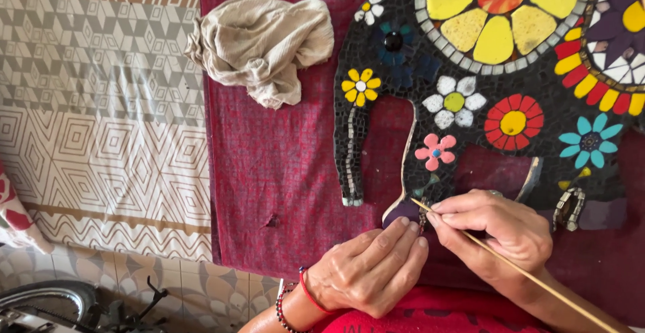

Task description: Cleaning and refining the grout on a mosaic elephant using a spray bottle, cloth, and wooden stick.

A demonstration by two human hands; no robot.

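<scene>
A black mosaic elephant [430, 44] with coloured tile flowers lies flat on a dark red cloth [282, 172]. My right hand [497, 229] pinches a thin wooden stick [531, 276], whose tip rests at the bottom of the elephant's front leg [403, 205]. My left hand [373, 269] lies next to it with fingers together, the fingertips touching the same leg end. It holds nothing that I can see. Red and beaded bracelets [302, 299] circle the left wrist.
A crumpled beige rag [262, 44] lies on the red cloth left of the elephant's head. A patterned grey and beige cloth [101, 118] covers the surface further left. Tiled floor and part of a wheel [47, 299] show at the bottom left.
</scene>
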